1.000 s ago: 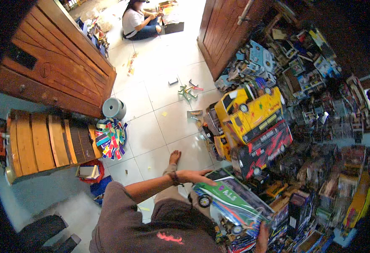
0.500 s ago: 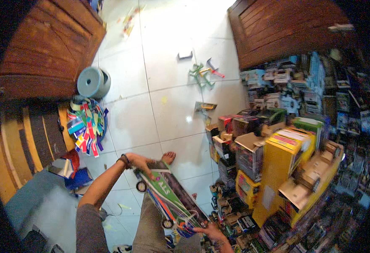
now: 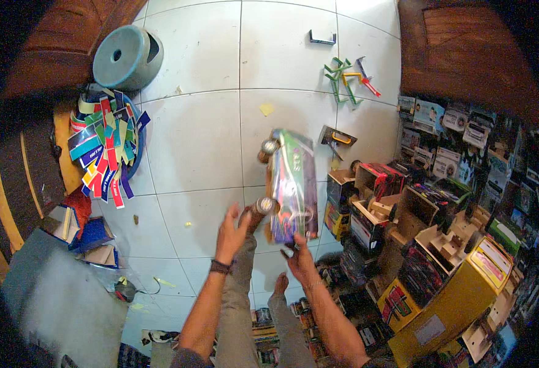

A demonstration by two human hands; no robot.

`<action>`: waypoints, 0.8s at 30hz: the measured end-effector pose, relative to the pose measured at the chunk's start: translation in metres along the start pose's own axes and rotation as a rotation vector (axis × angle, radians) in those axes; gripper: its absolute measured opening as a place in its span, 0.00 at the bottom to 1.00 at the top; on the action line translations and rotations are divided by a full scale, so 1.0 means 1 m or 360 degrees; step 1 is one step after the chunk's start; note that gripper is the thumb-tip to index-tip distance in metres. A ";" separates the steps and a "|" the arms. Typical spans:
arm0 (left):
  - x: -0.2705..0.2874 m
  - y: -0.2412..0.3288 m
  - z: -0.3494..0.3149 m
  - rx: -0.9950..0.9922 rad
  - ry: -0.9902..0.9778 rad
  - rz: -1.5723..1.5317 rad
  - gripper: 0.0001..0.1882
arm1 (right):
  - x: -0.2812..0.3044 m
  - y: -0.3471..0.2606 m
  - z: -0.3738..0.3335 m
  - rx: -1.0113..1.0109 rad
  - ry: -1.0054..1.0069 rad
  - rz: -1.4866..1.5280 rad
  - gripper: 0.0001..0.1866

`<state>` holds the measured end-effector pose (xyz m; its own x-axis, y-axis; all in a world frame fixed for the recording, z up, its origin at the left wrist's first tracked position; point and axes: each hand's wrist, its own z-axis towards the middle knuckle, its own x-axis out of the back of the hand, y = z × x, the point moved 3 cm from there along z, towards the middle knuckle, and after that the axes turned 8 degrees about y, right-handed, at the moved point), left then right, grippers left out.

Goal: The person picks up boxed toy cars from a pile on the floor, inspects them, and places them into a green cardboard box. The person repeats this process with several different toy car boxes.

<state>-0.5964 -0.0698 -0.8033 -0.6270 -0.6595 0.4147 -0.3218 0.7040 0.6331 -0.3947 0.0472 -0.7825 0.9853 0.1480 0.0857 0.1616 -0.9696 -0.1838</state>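
Observation:
A toy bus (image 3: 295, 178) with green, white and dark printed sides hangs out in front of me over the tiled floor, tilted on its side. Two of its wheels (image 3: 265, 205) face left. My right hand (image 3: 300, 260) grips the rear end nearest me, thumb and fingers closed at its lower edge. Just left of the nearer wheel is my left hand (image 3: 232, 236), fingers spread and apart from the toy as far as I can see. A dark band circles the left wrist. The toy's underside is mostly hidden.
A grey-blue plastic stool (image 3: 119, 58) stands far left, beside a blue basin (image 3: 139, 144) heaped with coloured strips. Green bent strips (image 3: 342, 86) and a yellow-handled flat tool (image 3: 337, 140) lie on the floor. Stacked toy vehicles and a large yellow one (image 3: 441, 306) crowd the right.
The toy bus has swung from near my lap outward and up, now pointing away from me. My left hand has come off its front end; the view has shifted too.

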 end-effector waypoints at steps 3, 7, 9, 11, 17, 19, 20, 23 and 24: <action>-0.019 -0.051 -0.055 0.0277 -0.0329 0.0121 0.34 | -0.033 -0.035 0.047 0.0289 0.0098 -0.0031 0.20; -0.042 -0.095 -0.113 0.0321 -0.0851 0.0191 0.33 | -0.072 -0.083 0.083 0.0730 0.0227 -0.0114 0.42; -0.049 -0.108 -0.125 0.0427 -0.1080 0.0265 0.32 | -0.090 -0.101 0.090 0.1145 0.0344 -0.0436 0.42; -0.055 -0.107 -0.122 0.0329 -0.0976 0.0226 0.30 | -0.103 -0.108 0.092 0.1491 0.0495 -0.0757 0.45; -0.050 -0.085 -0.105 0.0184 -0.0851 0.0239 0.29 | -0.100 -0.090 0.108 0.1615 0.0627 -0.1423 0.58; -0.039 -0.082 -0.106 0.0119 -0.0965 0.0353 0.29 | -0.094 -0.082 0.121 0.1597 0.0564 -0.1377 0.58; -0.035 -0.086 -0.106 0.0336 -0.1084 0.0299 0.29 | -0.092 -0.077 0.129 0.1582 0.0602 -0.1395 0.57; -0.016 -0.092 -0.101 0.0464 -0.0944 0.0277 0.30 | -0.089 -0.058 0.148 0.1435 0.0626 -0.1370 0.58; -0.013 -0.090 -0.098 0.0412 -0.0874 0.0210 0.31 | -0.089 -0.053 0.152 0.1385 0.0636 -0.1352 0.58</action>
<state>-0.4896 -0.1509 -0.8017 -0.9244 -0.3795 0.0384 -0.3355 0.8567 0.3917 -0.4825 0.1156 -0.9294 0.4941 0.4398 0.7499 0.8613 -0.1305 -0.4910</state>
